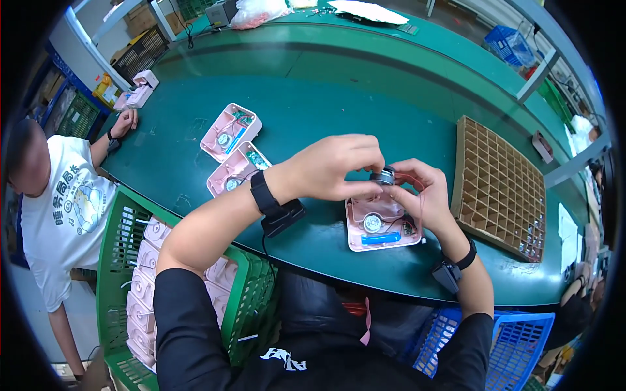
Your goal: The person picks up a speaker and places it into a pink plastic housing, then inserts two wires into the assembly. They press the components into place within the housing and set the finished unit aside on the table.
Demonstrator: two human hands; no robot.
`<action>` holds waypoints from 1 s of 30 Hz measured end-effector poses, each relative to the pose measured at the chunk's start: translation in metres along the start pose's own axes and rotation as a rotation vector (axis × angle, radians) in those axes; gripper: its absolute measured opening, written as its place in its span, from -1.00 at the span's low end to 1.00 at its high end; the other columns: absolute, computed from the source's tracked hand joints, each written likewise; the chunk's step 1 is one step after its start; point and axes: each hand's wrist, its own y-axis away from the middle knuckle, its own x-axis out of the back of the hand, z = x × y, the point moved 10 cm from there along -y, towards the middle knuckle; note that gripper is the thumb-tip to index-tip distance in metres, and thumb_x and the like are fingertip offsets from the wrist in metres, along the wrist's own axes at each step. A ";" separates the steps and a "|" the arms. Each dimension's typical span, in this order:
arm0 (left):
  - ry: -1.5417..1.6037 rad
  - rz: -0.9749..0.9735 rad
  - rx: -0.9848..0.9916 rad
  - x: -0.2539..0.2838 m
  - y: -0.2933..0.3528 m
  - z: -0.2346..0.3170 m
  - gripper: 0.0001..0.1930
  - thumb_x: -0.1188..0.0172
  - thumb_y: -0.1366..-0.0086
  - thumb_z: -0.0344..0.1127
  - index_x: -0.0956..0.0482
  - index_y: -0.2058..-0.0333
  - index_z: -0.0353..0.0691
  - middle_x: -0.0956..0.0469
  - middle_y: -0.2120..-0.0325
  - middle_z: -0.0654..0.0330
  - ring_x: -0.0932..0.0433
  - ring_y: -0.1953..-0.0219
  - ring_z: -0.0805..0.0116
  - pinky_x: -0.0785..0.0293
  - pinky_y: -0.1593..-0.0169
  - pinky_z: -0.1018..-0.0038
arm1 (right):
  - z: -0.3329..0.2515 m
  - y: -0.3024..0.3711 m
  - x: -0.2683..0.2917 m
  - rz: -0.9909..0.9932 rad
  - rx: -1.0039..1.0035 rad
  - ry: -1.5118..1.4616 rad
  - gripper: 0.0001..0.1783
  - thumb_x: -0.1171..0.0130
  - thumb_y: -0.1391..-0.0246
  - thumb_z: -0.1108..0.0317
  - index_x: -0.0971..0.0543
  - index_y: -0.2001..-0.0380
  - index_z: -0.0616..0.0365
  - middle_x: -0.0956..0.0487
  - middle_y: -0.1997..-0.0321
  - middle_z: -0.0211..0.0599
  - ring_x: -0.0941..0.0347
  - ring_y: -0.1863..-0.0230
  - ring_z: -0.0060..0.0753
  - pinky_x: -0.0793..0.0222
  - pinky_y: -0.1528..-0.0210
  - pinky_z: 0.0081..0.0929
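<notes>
Above the table, my left hand (342, 166) and my right hand (430, 195) pinch a small round speaker (383, 176), dark with a silvery side. Thin red wires (417, 179) loop past my right fingers, and a small white plug (424, 240) hangs near that wrist. Directly below lies an open pink plastic housing (353, 242). Inside it are a round silver speaker (372, 223), a blue cylindrical battery (380, 238) and a partly hidden circuit board (409, 228). My hands cover the housing's far part.
Two more pink housings (212, 146) with electronics lie to the left, one partly behind my left arm. A divided cardboard tray (499, 189) stands at right. A green crate (114, 254) of pink shells and a blue crate (521, 332) flank me. A person (72, 195) sits at left.
</notes>
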 end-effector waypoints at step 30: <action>-0.099 -0.192 0.399 -0.044 0.023 -0.027 -0.84 -0.43 -0.06 -0.48 -0.63 0.39 -0.37 -0.62 0.44 0.07 -0.68 0.44 0.26 -0.61 0.35 0.39 | 0.002 0.052 -0.016 -0.229 0.072 0.331 0.51 -0.69 0.39 0.15 0.06 -0.57 0.16 -0.41 -0.27 0.04 -0.42 -0.29 0.03 -0.31 -0.40 -0.05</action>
